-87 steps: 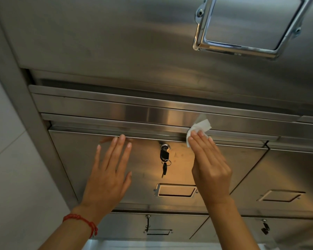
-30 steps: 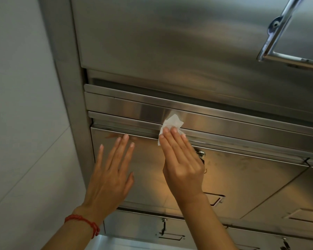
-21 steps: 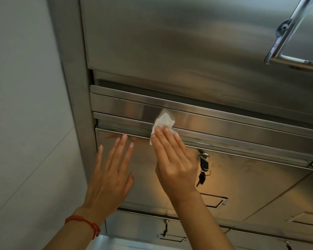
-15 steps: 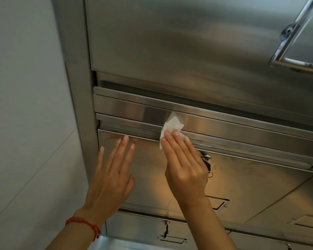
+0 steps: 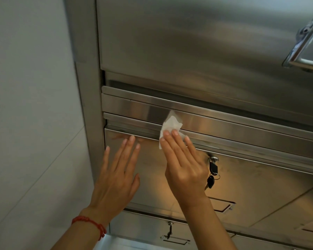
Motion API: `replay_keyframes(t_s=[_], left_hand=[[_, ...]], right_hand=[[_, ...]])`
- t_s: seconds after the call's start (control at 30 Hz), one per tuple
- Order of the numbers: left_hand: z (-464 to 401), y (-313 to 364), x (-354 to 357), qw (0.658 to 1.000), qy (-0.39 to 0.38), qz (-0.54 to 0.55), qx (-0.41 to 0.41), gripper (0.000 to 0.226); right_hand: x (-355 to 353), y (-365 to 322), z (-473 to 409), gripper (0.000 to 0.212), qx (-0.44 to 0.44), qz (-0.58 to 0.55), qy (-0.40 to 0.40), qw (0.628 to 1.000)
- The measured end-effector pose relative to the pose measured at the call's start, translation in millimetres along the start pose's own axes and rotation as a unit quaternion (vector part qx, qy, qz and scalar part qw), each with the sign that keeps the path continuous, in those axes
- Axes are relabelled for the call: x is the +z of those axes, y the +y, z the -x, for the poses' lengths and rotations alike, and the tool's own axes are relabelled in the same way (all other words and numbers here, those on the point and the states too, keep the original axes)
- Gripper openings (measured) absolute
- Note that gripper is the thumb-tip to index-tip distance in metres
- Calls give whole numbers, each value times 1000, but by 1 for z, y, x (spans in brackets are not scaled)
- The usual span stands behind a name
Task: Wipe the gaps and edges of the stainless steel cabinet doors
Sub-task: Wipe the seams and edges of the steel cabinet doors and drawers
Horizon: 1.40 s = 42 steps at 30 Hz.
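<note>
Cabinet door (image 5: 152, 170), brushed steel, beside pale tiled wall (image 5: 31, 105). Left hand (image 5: 116, 179) flat on it, fingers spread. Right hand (image 5: 184, 166), fingers together, pressing white wipe (image 5: 171, 126) into gap along door's top edge. Keys (image 5: 212, 173) hanging just right.

Keys (image 5: 212, 175) hang right of the tissue (image 5: 171, 127).

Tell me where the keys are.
The keys hang from the lock on the cabinet door, just right of the right hand.
</note>
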<state>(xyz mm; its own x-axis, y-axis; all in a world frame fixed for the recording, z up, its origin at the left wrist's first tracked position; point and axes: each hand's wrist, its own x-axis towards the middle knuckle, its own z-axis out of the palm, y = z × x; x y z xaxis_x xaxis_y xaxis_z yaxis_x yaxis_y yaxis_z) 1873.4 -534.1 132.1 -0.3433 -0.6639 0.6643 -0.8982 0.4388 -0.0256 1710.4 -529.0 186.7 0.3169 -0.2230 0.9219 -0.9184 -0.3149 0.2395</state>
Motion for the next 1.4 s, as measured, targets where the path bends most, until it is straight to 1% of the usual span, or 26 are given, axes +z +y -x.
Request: replay_keyframes(t_s=[0.07,0.23,0.47,0.67,0.93,1.07,1.2,1.3,1.4], left_hand=[[1,0,0,1000,-1,0,-2,63],[2,0,1,1000,3,4,-5,63],[2,2,0,1000,9,13,-11,62],[2,2,1,1000,10,20,-14,61],[1,2,0,1000,8,16,-13,61],[1,5,1,1000,15,25,-10,62],[1,4,-1,999,15,25,-13,61],[1,6,-1,999,12,27,-18,61],[1,8,1,999,13,45,-18,62]], right_hand=[[3,-3,-1,23,-1,2,3,1000],[11,-13,-11,30,-25,-19,-3,999],[3,-3,-3,25,-29,-9,-8,1000],[13,-16,-15,32,-48,-25,-11,998],[11,-12,-15,30,-60,-24,-13,998],[16,-18,-24,36,-84,-39,-20,995],[10,-9,-22,37,-112,-31,-42,992],[8,-6,-24,36,-132,-24,-47,990],[13,-13,-33,29,-146,-34,-41,988]])
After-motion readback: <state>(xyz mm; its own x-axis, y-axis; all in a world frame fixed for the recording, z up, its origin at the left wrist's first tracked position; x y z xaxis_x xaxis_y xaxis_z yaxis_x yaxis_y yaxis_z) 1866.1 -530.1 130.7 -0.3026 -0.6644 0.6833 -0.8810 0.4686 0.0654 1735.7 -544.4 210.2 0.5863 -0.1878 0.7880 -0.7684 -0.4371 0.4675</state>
